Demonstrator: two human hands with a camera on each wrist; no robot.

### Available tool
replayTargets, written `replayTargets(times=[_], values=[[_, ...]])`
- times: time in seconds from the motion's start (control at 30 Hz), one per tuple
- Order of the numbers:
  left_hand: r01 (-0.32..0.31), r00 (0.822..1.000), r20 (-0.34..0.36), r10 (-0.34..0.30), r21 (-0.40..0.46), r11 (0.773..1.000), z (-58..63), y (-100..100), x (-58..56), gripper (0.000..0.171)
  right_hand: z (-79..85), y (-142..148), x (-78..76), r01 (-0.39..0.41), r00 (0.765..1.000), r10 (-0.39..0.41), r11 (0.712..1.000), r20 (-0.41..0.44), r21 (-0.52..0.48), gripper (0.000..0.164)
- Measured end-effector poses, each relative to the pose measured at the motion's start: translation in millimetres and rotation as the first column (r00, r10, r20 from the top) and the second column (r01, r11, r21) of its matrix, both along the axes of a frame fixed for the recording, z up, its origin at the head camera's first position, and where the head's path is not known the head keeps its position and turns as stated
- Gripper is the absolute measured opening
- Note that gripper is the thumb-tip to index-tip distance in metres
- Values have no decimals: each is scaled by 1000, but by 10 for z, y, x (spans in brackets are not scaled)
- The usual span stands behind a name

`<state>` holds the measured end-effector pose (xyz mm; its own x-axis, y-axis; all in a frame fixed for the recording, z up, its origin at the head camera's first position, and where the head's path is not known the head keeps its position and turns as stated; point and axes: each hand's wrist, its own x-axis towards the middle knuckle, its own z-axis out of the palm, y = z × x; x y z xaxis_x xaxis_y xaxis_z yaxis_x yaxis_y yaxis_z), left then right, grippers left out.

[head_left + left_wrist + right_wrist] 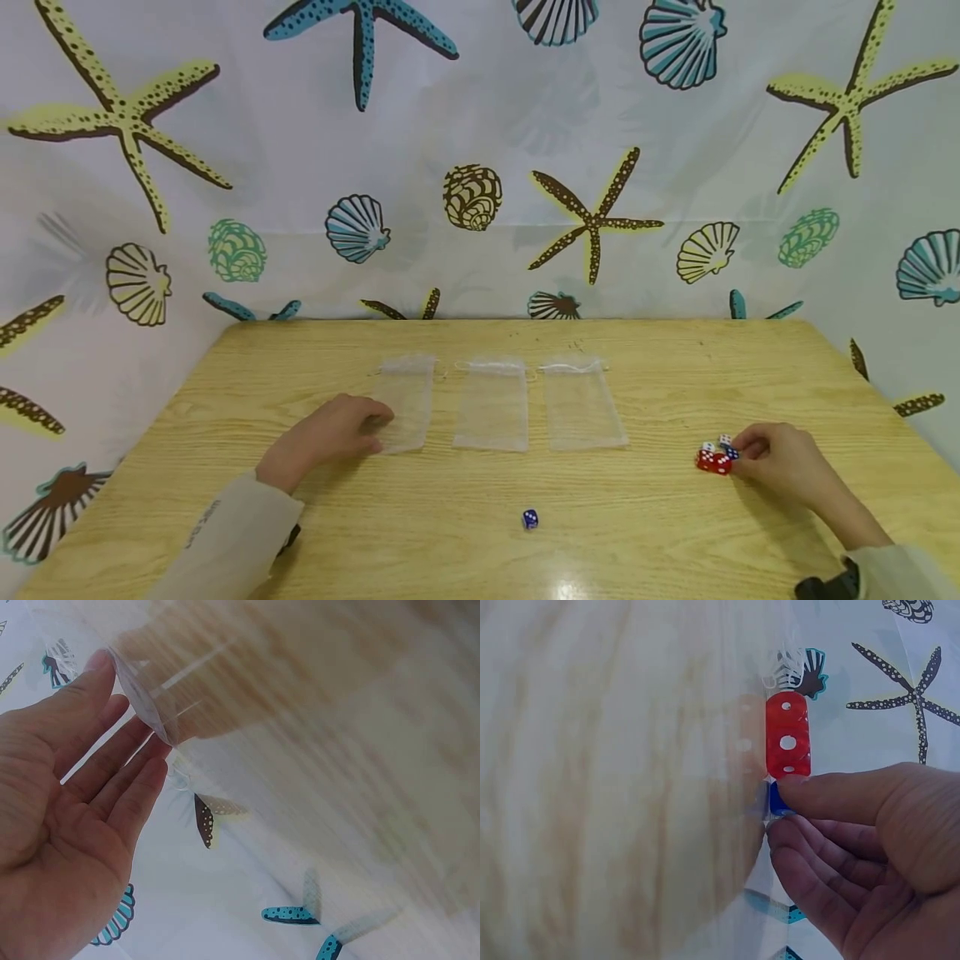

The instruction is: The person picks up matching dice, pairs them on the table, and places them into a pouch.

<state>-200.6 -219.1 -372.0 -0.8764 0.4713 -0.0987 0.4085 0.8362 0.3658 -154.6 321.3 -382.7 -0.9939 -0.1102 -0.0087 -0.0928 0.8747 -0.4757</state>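
Note:
Three sheer white drawstring bags lie in a row: a left bag [405, 408], a middle bag [491, 408] and a right bag [583, 408]. My left hand [333, 433] touches the left bag's near-left edge. In the left wrist view, the bag's pale edge [142, 701] spans the gap between thumb and fairly straight fingers. At the right, my right hand [780, 462] pinches a blue die [778, 801] between thumb and fingertips. Beside it sit red dice [712, 461] and white dice [708, 447], close together. Another blue die [530, 519] lies alone near the front.
The wooden table [600, 550] ends at the back against a white cloth [480, 275] printed with starfish and shells. The cloth also rises along both sides. Thin drawstrings stick out from the tops of the bags.

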Motion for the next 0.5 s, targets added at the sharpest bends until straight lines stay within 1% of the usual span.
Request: replayTargets(times=[0.23, 0.5], values=[[-17, 1000, 18, 17, -1, 1000, -6, 10, -8, 40, -13, -15, -12, -6, 1000, 6, 1000, 5, 2, 16], [-23, 999, 29, 23, 2, 1000, -3, 7, 22, 41, -19, -22, -4, -8, 1000, 8, 1000, -2, 12, 16]])
